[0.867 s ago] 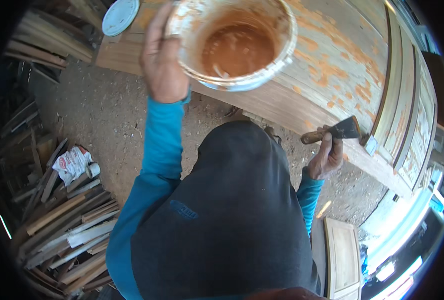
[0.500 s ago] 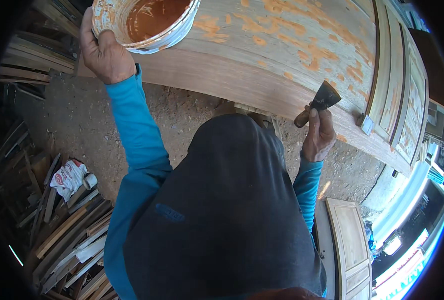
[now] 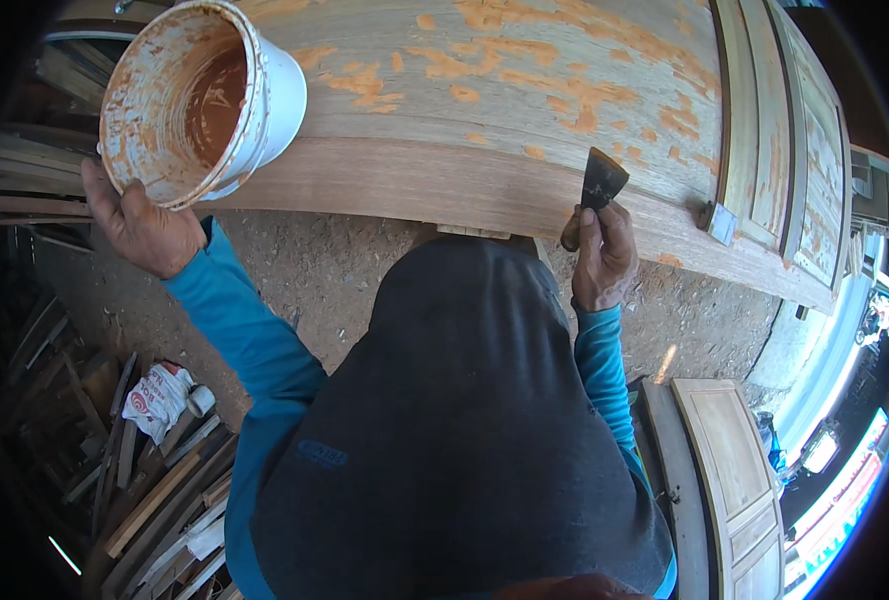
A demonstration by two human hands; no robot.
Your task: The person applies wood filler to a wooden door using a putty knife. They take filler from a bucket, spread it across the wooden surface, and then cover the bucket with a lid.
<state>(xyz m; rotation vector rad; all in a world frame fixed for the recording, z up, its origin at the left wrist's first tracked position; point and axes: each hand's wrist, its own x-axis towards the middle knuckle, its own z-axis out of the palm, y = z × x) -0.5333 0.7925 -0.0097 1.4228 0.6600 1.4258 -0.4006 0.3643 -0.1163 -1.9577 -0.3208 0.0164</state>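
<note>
My left hand (image 3: 146, 228) grips the rim of a white plastic bucket (image 3: 282, 110), which is tipped so its mouth faces left and toward me. Orange-brown filler (image 3: 214, 105) coats its inner wall and bottom. In my right hand (image 3: 605, 258) is a putty knife (image 3: 602, 180), held by its handle with the dark, wide blade pointing up and away. The knife is over the near edge of a wooden panel (image 3: 384, 170), whose face carries many orange filler smears (image 3: 584, 95). Whether the blade touches the wood I cannot tell.
Framed wooden doors (image 3: 764, 180) lie at the right end of the panel. A panelled door (image 3: 729, 460) leans low on the right. Scrap timber (image 3: 154, 500) is heaped at lower left, with a white bag (image 3: 157, 400) on it. Bare dirt floor (image 3: 304, 270) shows below the panel.
The bucket has moved left and toward me in my left hand, and its mouth has tilted further left. My right hand with the putty knife has shifted a little left.
</note>
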